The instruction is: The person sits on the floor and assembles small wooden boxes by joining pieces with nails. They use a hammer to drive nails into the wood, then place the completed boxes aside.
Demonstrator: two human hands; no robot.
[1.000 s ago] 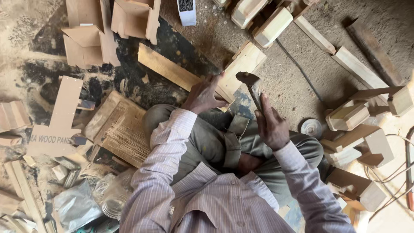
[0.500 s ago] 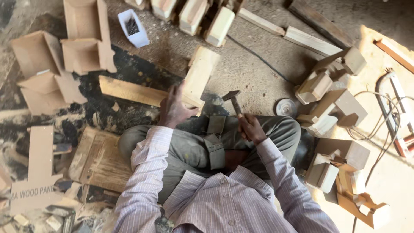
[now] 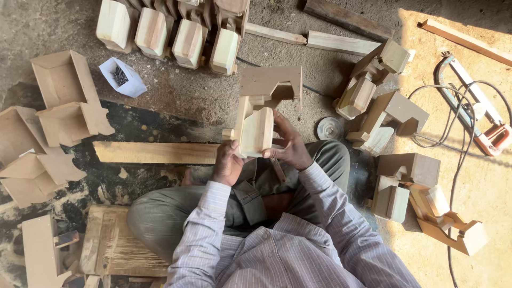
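Head view, you seated on the floor. Centre of frame: your left hand (image 3: 228,164) and right hand (image 3: 290,146) both grip 1 pale wooden piece (image 3: 256,130), held upright above your lap; the left closes on its lower left edge, the right wraps its right side with fingers (image 3: 281,124) spread up the face. Just beyond it, touching or overlapping in view, lies a brown notched board (image 3: 271,81).

Left of the hands, a long plank (image 3: 154,152) lies flat, its near end reaching the left wrist. Upper left: a white paper packet of nails (image 3: 122,77) and open brown boxes (image 3: 61,98). Top edge: a row of 4 pale blocks (image 3: 169,36). Right of the right hand: a small round disc (image 3: 329,128), then stacked wooden assemblies (image 3: 383,114). Far right: a looping cable (image 3: 453,128) and a power tool (image 3: 493,137).

Bare floor (image 3: 197,98) lies open between the blocks and the plank; the right side is crowded.
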